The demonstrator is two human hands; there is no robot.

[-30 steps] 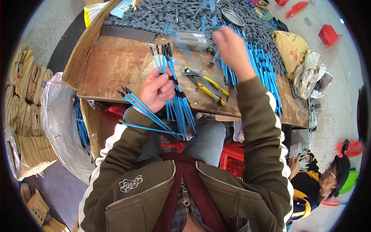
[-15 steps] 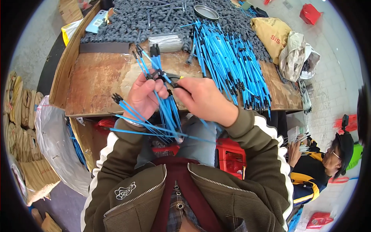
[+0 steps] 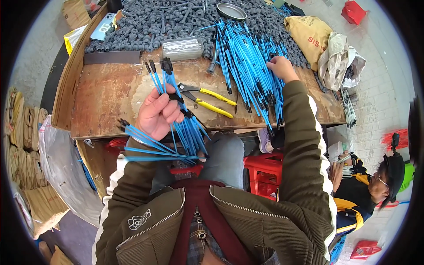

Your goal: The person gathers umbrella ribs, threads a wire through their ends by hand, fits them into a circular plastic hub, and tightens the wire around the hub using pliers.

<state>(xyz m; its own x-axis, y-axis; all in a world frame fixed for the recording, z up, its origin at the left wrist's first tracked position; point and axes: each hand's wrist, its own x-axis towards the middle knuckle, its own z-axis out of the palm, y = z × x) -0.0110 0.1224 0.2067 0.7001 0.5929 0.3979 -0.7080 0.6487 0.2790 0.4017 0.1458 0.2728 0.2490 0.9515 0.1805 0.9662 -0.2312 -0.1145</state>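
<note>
The left hand pinches a splayed bundle of blue rods across the near edge of the table; the right hand is at the rod pile near the right edge, its fingers bent, any grip hidden. The bundle could slip if the pinch loosens; crossed rods in the pile could snag. Pliers lie between, an obstacle; grey fittings cover the far side.

A head-worn fisheye looks down from close above the lap and wooden workbench.
</note>
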